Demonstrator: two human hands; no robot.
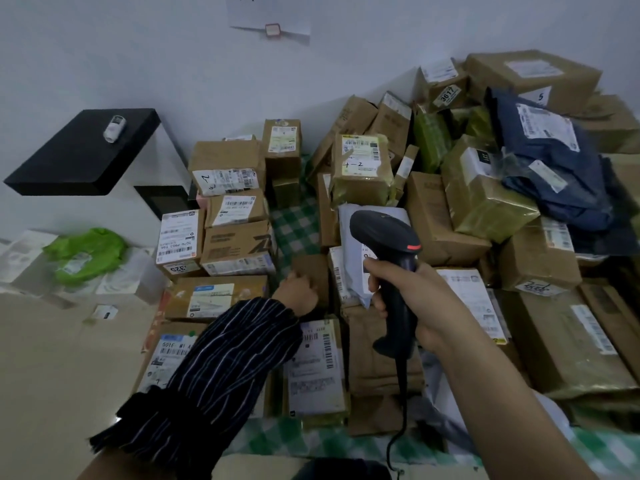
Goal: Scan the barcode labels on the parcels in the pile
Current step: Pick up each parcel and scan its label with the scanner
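Where the parcels lie: the pile [436, 216] is heaped on a checked cloth [298, 226], highest toward its far right corner and thinning to a tidier stack of boxes along its left edge.
Scanner: the black scanner [384, 233] stands upright over the middle of the pile, its head tipped forward and down over a white mailer [348, 216], probably to bring that label under the beam.
Right grip: the right grip [408, 299] is wrapped firmly round the scanner's handle.
Left grip: the left grip [298, 289], fingers curled, meets the near corner of a small brown box [311, 268]. I cannot tell whether it clasps the box or only steadies it. It is presumably there to turn up a label.
Cable: the cable [401, 393] drops from the handle toward the near edge, so wide sweeps may drag it across parcels.
Open room: a bare strip of cloth runs between the left stack and the main heap, giving room to shift boxes aside.
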